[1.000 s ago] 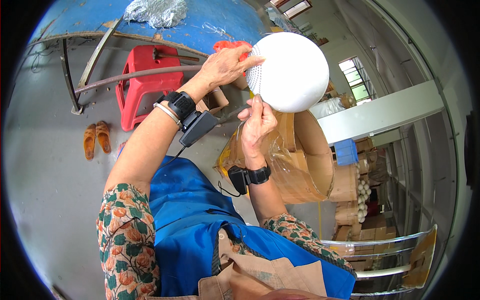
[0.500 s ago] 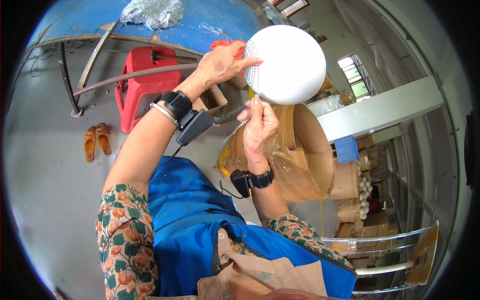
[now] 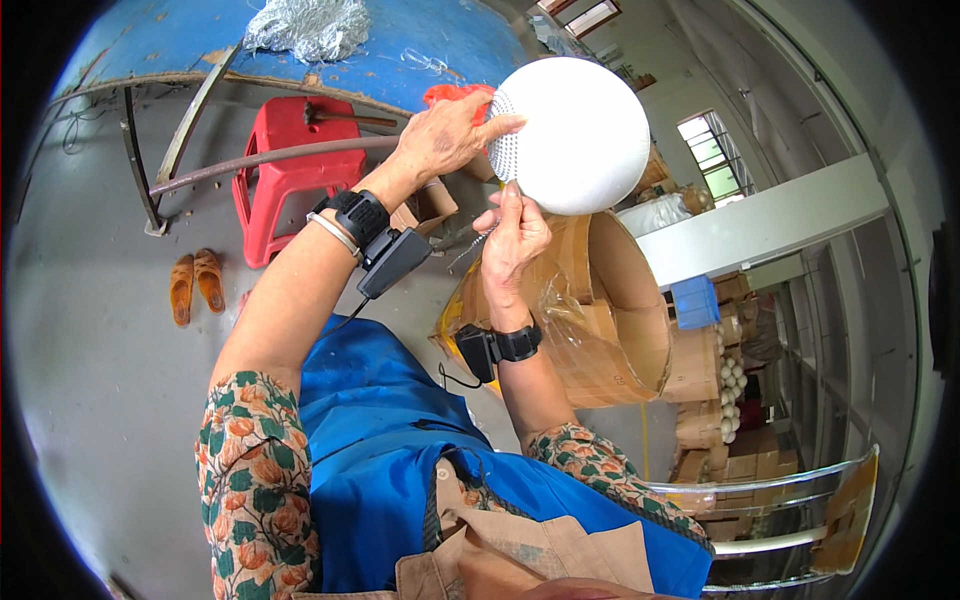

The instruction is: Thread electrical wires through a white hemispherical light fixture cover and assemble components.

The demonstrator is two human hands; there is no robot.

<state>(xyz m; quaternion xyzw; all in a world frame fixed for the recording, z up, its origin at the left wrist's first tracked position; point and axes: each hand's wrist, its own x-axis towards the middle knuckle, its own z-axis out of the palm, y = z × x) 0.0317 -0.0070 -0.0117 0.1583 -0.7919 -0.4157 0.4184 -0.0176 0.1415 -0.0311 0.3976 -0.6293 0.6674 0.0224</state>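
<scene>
Head view, places read on a dial over the whole picture unless noted. White ball (image 3: 580, 135): one, large, smooth, at 1 o'clock; what bears it from below cannot be told. Bead rows (image 3: 504, 148): silvery grey, on the ball's own 9 o'clock side. Left hand (image 3: 443, 136): grasping the ball, thumb laid over the bead rows, fingers partly hidden; red cloth (image 3: 458, 93) against it, on its far side. Right hand (image 3: 516, 238): fingertips pinched at the ball's own 7 o'clock edge, apparently on a bead strand (image 3: 471, 248), its loose tail trailing toward 8 o'clock from the hand. Recent change: ball and hands have shifted only slightly, grip places the same; the tail, distinct half a second ago, now shows blurred. Bearing on the work: judged to be the same stretch of strand, with no added row discernible. Surroundings: blue bench (image 3: 430, 25) at 12, silver bundle (image 3: 308, 28) on it at 11; red stool (image 3: 300, 150) at 10, hammer (image 3: 345, 118) on its seat; orange sandals (image 3: 195, 287), pair, on the floor at 9; cardboard drum (image 3: 570, 340) at 3; blue bin (image 3: 695, 302) at 3, farther off; small white balls (image 3: 732, 395), stacked, at 4.
</scene>
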